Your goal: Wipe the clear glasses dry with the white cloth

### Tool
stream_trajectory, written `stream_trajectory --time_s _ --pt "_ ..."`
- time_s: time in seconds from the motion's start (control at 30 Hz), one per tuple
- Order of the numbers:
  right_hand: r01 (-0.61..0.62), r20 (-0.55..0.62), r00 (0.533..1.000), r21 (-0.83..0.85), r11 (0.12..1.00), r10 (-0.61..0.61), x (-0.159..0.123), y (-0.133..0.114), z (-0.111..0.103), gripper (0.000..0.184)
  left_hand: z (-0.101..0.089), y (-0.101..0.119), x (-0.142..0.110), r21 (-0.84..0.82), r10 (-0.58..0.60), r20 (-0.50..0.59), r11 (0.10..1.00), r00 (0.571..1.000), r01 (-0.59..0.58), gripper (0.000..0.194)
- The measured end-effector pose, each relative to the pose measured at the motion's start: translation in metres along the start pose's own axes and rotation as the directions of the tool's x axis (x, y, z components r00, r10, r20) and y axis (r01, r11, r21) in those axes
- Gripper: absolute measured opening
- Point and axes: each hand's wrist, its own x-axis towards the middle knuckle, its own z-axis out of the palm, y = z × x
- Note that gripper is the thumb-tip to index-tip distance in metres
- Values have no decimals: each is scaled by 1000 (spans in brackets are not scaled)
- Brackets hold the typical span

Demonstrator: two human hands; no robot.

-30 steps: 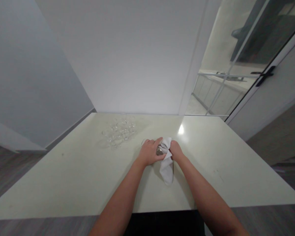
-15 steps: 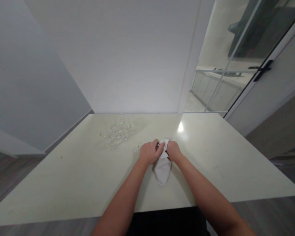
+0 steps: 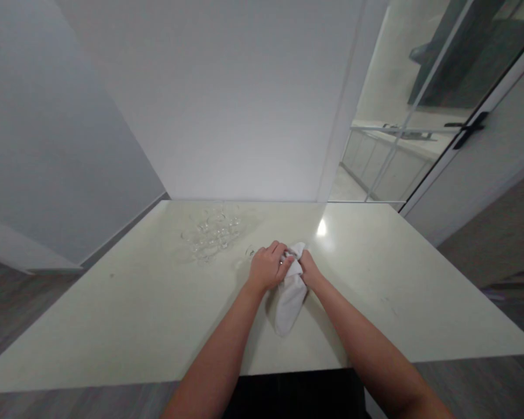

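My left hand (image 3: 267, 267) is closed around a small clear glass, of which only a bit of rim (image 3: 250, 251) shows past my fingers. My right hand (image 3: 309, 271) is closed on a white cloth (image 3: 290, 294), pressing it against the glass from the right. The cloth's loose end hangs down toward me over the pale table (image 3: 135, 314). Both hands meet above the middle of the table.
A cluster of several clear glasses (image 3: 212, 233) stands on the table at the back left. A white wall rises behind the table. To the right are a glass partition (image 3: 402, 134) and a door with a black handle (image 3: 467, 131).
My hands have stayed together on the glass and cloth, shifting slightly. The cloth has turned around the glass, and its hanging end has swung a little to the left.
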Motion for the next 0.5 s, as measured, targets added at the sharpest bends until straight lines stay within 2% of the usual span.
stream_trajectory --time_s 0.07,0.13,0.27,0.37,0.43,0.5 --pt "-87 66 992 -271 959 109 1 -3 -3 10 0 3 0 -12 -52 82 999 995 53 34" --pt "-109 91 984 -386 916 155 1 -5 -4 12 0 5 -1 -16 -111 128 993 986 114 34" --pt "9 105 993 -480 877 47 0 -4 -1 18 2 5 -1 -35 -226 159 972 961 234 39" --pt "47 68 997 -416 908 -21 -2 1 2 20 3 2 0 -91 -244 99 963 965 252 40" --pt "78 -3 997 -241 967 -82 -2 4 4 20 1 1 1 -117 -203 6 972 979 202 39" --pt "132 -93 987 -22 991 -133 -2 6 5 21 -1 1 2 -96 -138 -65 987 988 132 37"
